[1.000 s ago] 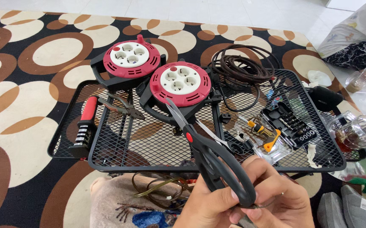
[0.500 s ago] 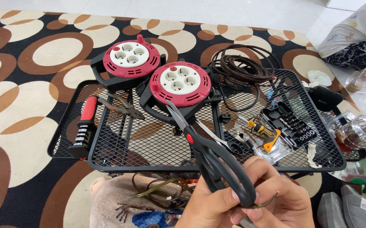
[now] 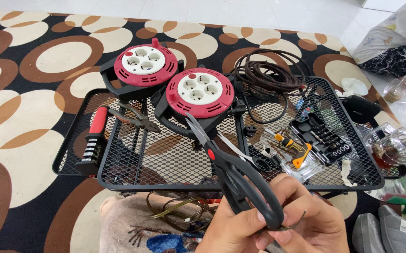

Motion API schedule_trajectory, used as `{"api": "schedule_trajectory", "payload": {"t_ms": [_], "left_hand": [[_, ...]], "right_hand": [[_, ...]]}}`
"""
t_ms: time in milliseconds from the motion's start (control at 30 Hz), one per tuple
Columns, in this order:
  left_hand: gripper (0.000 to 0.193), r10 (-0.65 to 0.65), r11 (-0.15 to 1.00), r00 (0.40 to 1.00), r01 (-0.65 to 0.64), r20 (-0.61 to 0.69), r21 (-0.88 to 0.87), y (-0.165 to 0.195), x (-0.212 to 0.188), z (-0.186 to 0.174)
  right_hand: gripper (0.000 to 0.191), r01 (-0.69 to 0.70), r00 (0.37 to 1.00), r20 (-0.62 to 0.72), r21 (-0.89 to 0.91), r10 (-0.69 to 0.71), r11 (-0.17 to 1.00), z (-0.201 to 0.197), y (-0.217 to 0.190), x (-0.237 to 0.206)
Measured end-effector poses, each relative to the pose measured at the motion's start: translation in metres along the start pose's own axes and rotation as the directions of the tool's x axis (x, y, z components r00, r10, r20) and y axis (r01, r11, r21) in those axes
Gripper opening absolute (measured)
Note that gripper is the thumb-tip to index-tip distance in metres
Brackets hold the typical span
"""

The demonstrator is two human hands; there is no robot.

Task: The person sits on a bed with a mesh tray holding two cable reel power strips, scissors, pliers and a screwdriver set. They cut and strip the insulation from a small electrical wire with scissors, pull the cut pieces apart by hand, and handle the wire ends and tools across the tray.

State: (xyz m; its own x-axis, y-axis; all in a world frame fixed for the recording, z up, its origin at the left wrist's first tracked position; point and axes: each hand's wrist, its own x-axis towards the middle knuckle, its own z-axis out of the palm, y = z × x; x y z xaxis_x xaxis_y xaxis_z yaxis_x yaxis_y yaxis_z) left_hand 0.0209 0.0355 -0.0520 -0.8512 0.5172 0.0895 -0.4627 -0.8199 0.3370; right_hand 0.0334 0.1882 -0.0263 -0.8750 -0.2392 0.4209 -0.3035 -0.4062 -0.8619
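Note:
Black-handled scissors (image 3: 233, 171) with a red pivot point up and to the left, blades slightly apart over the black mesh tray (image 3: 165, 159). Both hands meet at the bottom of the head view. My left hand (image 3: 233, 232) grips the scissor handle loops from below. My right hand (image 3: 306, 218) pinches a thin dark wire (image 3: 293, 225) against the handles. Two red cable reels with white sockets stand on the tray, one (image 3: 143, 65) at the back left, one (image 3: 199, 93) nearer the middle.
On the tray lie red-handled pliers (image 3: 118, 117), a coil of brown cable (image 3: 268, 75), a black bit case (image 3: 320, 136) and a small yellow screwdriver (image 3: 289, 143). Loose thin wire (image 3: 175, 211) rests on my lap. Clear plastic cups (image 3: 393, 143) stand at the right on the patterned carpet (image 3: 34, 75).
Hands and scissors have barely moved; my fingers shift slightly around the wire at the handles.

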Motion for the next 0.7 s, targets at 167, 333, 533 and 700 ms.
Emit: {"api": "schedule_trajectory", "payload": {"t_ms": [167, 333, 533, 700], "left_hand": [[0.044, 0.019, 1.000, 0.999, -0.019, 0.038, -0.012, -0.004, 0.001, -0.008], [0.041, 0.018, 0.999, 1.000, -0.017, 0.018, -0.033, -0.007, 0.001, -0.010], [0.031, 0.107, 0.980, 0.952, -0.052, -0.286, 0.194, 0.006, 0.009, -0.008], [0.025, 0.378, 0.864, 0.723, -0.050, -0.579, 0.501, 0.034, 0.007, -0.023]], "right_hand": [[0.007, 0.010, 1.000, 0.030, 0.007, -0.010, 1.000, -0.001, 0.000, 0.001], [0.007, 0.017, 0.999, 0.040, -0.017, -0.016, 1.000, -0.003, 0.000, 0.004], [0.011, 0.110, 0.967, -0.227, -0.045, -0.118, 0.993, -0.002, 0.014, 0.000], [0.010, 0.196, 0.945, -0.220, -0.209, -0.241, 0.958, -0.011, 0.015, -0.005]]}}
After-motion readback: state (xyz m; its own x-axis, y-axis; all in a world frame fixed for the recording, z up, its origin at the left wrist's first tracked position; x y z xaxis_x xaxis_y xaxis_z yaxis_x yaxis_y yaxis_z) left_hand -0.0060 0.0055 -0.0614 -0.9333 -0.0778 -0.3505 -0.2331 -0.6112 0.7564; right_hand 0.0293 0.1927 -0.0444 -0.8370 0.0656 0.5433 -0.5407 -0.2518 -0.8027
